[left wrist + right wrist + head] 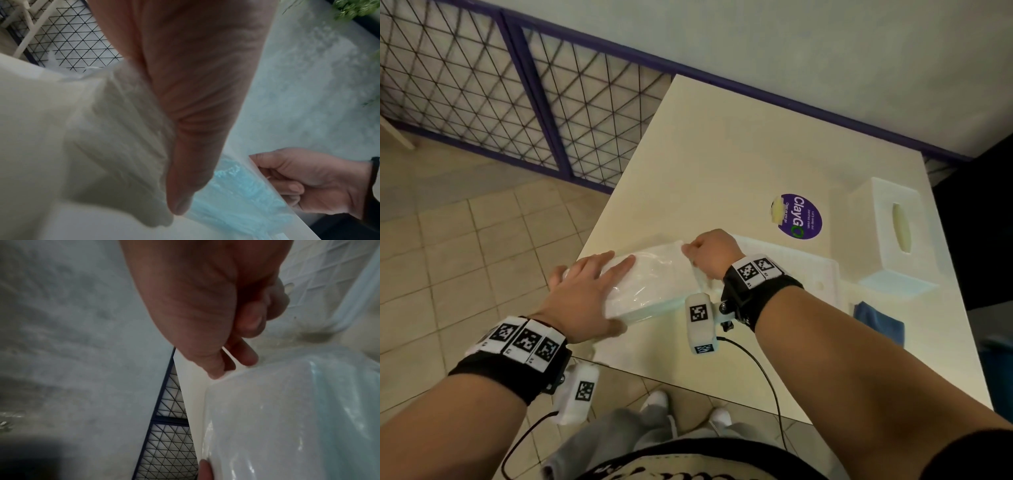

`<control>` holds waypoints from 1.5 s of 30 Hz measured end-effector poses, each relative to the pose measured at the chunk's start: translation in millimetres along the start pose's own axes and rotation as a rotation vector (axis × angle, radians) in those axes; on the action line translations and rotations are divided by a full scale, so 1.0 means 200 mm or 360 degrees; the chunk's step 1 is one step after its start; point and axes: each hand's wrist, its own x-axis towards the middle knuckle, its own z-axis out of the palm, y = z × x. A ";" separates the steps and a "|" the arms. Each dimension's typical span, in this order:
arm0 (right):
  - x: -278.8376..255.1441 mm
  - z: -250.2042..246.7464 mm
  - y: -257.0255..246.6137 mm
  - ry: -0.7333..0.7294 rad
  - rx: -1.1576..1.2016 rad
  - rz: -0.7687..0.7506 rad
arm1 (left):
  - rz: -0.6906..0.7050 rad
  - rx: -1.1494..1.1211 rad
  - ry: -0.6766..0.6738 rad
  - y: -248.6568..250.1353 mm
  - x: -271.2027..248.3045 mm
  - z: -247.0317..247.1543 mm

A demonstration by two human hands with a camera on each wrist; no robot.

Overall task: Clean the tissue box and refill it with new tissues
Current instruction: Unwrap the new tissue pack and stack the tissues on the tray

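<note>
A pack of new tissues (654,277) in clear plastic wrap lies near the table's front left corner. My left hand (589,291) lies over its near end, fingers stretched flat on top and thumb against the side. My right hand (710,251) pinches the wrap at the pack's far end between thumb and curled fingers; the right wrist view shows that pinch on the plastic (226,369). The white tissue box (893,233) stands on the table's right side, its oval slot facing up. Its flat white base panel (815,270) lies behind my right wrist.
A blue cloth (880,323) lies by the box near the table's right edge. A purple round sticker (799,216) marks the cream table (722,154). A wire-mesh fence (482,85) and tiled floor are to the left.
</note>
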 end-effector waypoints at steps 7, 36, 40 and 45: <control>-0.01 0.05 -0.04 -0.0009 0.0028 0.0103 | -0.0034 0.0000 0.0063 0.01 -0.02 0.02; -0.33 -0.58 -0.15 0.0728 -0.0190 -0.0260 | -0.0520 -0.0167 0.0098 0.18 -0.07 -0.03; -0.47 -0.80 -0.02 0.1045 -0.0271 -0.0313 | -0.0758 -0.0353 0.0003 0.28 0.06 -0.08; -0.57 -0.87 0.21 0.1074 -0.0318 -0.0273 | -0.0482 -0.0447 0.0362 0.49 0.18 -0.24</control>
